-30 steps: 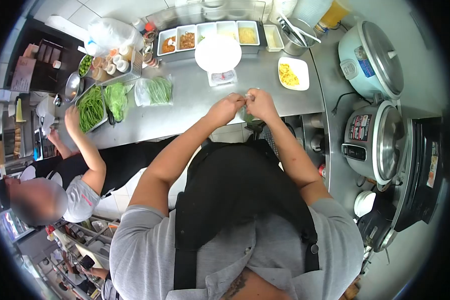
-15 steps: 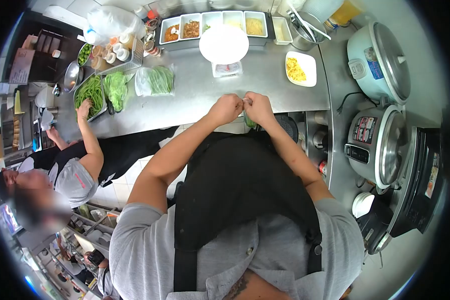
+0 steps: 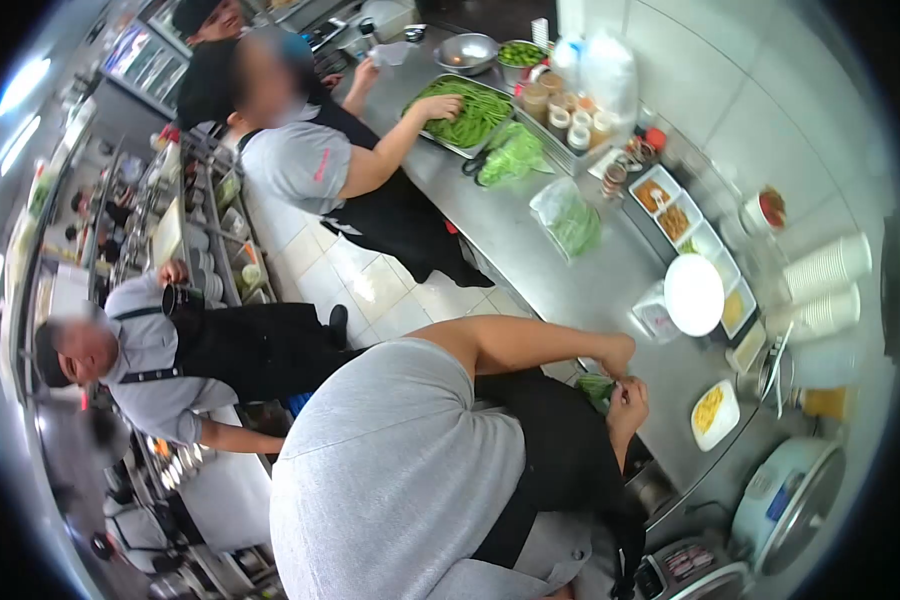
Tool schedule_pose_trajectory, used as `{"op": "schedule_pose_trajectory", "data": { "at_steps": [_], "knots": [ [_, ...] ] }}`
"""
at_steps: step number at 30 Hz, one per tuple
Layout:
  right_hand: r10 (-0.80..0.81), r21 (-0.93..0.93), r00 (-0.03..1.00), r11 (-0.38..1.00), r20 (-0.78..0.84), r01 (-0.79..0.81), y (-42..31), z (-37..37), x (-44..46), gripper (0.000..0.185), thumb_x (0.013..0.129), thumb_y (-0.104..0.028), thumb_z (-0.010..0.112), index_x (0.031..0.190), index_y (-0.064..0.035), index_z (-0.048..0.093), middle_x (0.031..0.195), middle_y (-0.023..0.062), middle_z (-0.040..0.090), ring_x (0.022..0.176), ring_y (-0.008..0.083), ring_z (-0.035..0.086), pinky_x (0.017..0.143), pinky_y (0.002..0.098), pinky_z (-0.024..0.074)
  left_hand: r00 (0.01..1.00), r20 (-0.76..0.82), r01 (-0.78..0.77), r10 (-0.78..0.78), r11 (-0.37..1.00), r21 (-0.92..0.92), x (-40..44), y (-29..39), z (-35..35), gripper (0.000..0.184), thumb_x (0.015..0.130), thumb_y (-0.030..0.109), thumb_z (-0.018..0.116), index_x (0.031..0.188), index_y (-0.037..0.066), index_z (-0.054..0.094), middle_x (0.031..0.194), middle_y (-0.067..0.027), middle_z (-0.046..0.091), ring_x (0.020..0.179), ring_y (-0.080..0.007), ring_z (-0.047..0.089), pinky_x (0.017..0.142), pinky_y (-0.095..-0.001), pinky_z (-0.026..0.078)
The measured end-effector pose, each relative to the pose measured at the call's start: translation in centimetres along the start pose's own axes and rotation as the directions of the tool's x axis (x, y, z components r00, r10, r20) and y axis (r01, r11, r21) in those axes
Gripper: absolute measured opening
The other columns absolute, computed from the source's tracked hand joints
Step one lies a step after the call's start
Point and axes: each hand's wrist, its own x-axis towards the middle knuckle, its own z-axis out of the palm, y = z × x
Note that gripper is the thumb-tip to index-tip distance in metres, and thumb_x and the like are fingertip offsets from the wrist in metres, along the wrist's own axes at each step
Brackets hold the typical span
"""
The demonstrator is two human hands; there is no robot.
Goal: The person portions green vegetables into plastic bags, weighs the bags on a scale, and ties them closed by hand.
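Observation:
My left hand [image 3: 616, 354] and my right hand [image 3: 627, 405] are close together at the counter's front edge. Both have their fingers closed on the gathered top of a small clear bag [image 3: 597, 389] with green leaves in it, which hangs below them. Beyond them a white round plate [image 3: 694, 295] rests on a small white scale [image 3: 654, 314]. A square white dish [image 3: 715, 415] with yellow food lies to the right. Farther left on the steel counter [image 3: 530, 250] is a bag of green vegetables [image 3: 568, 220].
Co-workers stand at the left; one person's hand [image 3: 440, 107] is in a tray of green beans [image 3: 481, 117]. Sauce bottles [image 3: 578, 137], white food tubs [image 3: 674, 222], stacked cups [image 3: 825, 265] and a rice cooker [image 3: 788, 500] surround the counter. Another person [image 3: 170, 360] is behind.
The view has swung to the left and tilted, bringing in more of the kitchen and another co-worker. Both my hands still hold the small bag.

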Motion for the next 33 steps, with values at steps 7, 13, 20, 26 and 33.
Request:
{"op": "schedule_pose_trajectory", "data": {
  "at_steps": [7, 13, 20, 26, 33],
  "knots": [
    [-0.074, -0.014, 0.995, 0.997, 0.072, 0.075, 1.6, -0.2, 3.2, 0.013, 0.078, 0.004, 0.068, 0.090, 0.0014, 0.069, 0.098, 0.0148, 0.070, 0.092, 0.0324, 0.069, 0.085, 0.0370, 0.0538, 0.890, -0.416, -0.101, 0.185, 0.972, 0.214, -1.0, 0.2, -0.4, 0.023, 0.073, 0.018, 0.078, 0.072, -0.004, 0.072, 0.075, -0.0208, 0.072, 0.069, -0.0277, 0.073, 0.062, -0.0377, 0.059],
    [-0.226, -0.163, 0.966, 0.956, 0.124, 0.244, 0.4, 1.3, 3.1, 0.017, 0.076, 0.005, 0.068, 0.092, -0.0013, 0.071, 0.098, 0.0145, 0.071, 0.095, 0.0327, 0.067, 0.086, 0.0392, 0.0540, 0.962, 0.242, 0.263, -0.128, 0.670, -0.694, 3.8, -5.4, -1.5, 0.017, 0.087, 0.019, 0.068, 0.086, 0.002, 0.067, 0.072, -0.0077, 0.065, 0.060, -0.0177, 0.064, 0.056, -0.0318, 0.053],
    [-0.253, -0.266, 0.955, 0.921, 0.153, 0.286, -1.1, 2.0, 3.7, 0.022, 0.080, 0.004, 0.068, 0.101, -0.0025, 0.072, 0.099, 0.0155, 0.071, 0.092, 0.0350, 0.066, 0.084, 0.0427, 0.0539, 0.939, 0.321, 0.344, -0.127, 0.389, -0.854, 2.7, -5.9, -1.1, 0.010, 0.092, 0.012, 0.065, 0.086, 0.004, 0.064, 0.070, -0.0035, 0.058, 0.059, -0.0154, 0.052, 0.053, -0.0295, 0.043],
    [-0.046, -0.040, 0.997, 0.998, 0.064, 0.048, -3.9, 1.7, 4.7, 0.034, 0.088, 0.002, 0.064, 0.121, -0.0020, 0.067, 0.099, 0.0192, 0.072, 0.086, 0.0361, 0.071, 0.078, 0.0413, 0.0559, 0.989, -0.092, -0.031, -0.119, 0.436, -0.899, -0.3, -6.2, -0.2, 0.010, 0.089, 0.011, 0.072, 0.084, 0.003, 0.074, 0.067, -0.0060, 0.063, 0.058, -0.0138, 0.059, 0.051, -0.0292, 0.048],
    [-0.050, -0.100, 0.929, 0.991, 0.366, 0.092, -1.5, 4.3, 9.2, 0.039, 0.085, 0.003, 0.072, 0.123, 0.0013, 0.064, 0.096, 0.0142, 0.076, 0.075, 0.0201, 0.072, 0.069, 0.0303, 0.0553, 0.924, -0.383, -0.258, 0.026, 0.780, -0.570, -5.7, -7.2, -2.1, 0.011, 0.084, -0.001, 0.061, 0.085, -0.002, 0.072, 0.064, -0.0064, 0.066, 0.054, -0.0142, 0.062, 0.053, -0.0306, 0.051]
  ]
}}
